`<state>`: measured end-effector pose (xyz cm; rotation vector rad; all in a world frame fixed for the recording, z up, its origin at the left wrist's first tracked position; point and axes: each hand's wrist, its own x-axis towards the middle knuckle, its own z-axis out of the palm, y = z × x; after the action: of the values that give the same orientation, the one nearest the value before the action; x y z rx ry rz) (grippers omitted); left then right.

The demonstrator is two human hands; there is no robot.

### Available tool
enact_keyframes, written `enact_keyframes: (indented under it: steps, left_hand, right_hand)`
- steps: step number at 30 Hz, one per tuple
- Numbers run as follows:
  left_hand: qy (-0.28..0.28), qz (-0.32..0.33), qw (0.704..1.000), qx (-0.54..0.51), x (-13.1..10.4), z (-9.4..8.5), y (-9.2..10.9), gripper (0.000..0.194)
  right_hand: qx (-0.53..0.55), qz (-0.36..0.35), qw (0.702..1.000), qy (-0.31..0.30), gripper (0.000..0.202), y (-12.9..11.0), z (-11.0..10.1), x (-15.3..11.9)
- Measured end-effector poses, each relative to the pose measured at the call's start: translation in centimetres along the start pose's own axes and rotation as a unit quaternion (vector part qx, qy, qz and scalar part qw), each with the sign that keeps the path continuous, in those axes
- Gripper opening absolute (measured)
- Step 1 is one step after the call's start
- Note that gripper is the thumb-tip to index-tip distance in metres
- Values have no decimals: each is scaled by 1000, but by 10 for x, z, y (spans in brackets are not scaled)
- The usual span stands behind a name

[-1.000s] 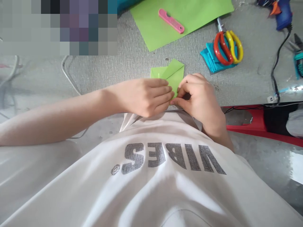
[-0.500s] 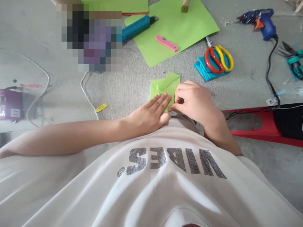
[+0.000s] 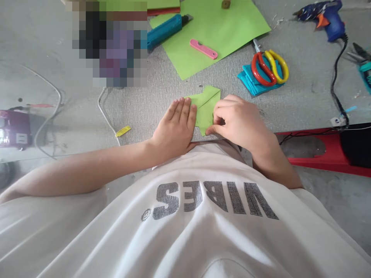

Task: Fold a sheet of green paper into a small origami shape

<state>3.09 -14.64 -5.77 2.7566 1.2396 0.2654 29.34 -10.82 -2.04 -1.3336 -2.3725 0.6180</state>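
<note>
A small piece of folded green paper (image 3: pixel 208 105) lies near the front edge of the table, with crease lines across it. My left hand (image 3: pixel 177 122) lies flat over its left side, fingers stretched out and covering part of it. At the lower right edge, my right hand (image 3: pixel 236 117) pinches the paper between thumb and curled fingers. Beyond the hands rests a larger green sheet (image 3: pixel 185 63) with a pink folding cutter (image 3: pixel 203 49) on it. Scissors with red and yellow handles (image 3: pixel 264 69) sit on folded blue material (image 3: pixel 252 85) to the right.
A blue utility knife (image 3: pixel 165 31) lies partly on the green sheet. At the far right are a blue glue gun (image 3: pixel 330 19) with a black cord and teal-handled pliers (image 3: pixel 365 73). A white cable (image 3: pixel 106 112) with a yellow tag runs off the front edge. A red stool (image 3: pixel 327 156) stands below.
My left hand has slid left and turned, its fingers now pointing away from me, uncovering the middle of the folded paper. A raised flap there now lies flat. My right hand keeps its pinch.
</note>
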Motion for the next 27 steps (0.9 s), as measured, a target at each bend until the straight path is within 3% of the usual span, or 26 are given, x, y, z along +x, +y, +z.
enact_keyframes:
  steps: [5,9,17,19,27]
  left_hand:
    - [11,136,990,33,1,0,3,59]
    - [12,161,987,-3,1,4,-5,60]
    - [33,196,978,57,-3,2,-12,68]
    - [43,202,977,58,-4,3,-13,68]
    - [23,168,985,-22,-9,10,-13,81]
  right_hand:
    - [-1,3,1000,-10,60,0,-1,0]
    - [29,-3,999,-16,55,6,-1,-1]
    - [120,-63,990,-46,18,32,-16,-12]
    - [128,-89,986,-51,20,36,-19,-17]
    - [-4,-176,984,20,26,32,-6,-51]
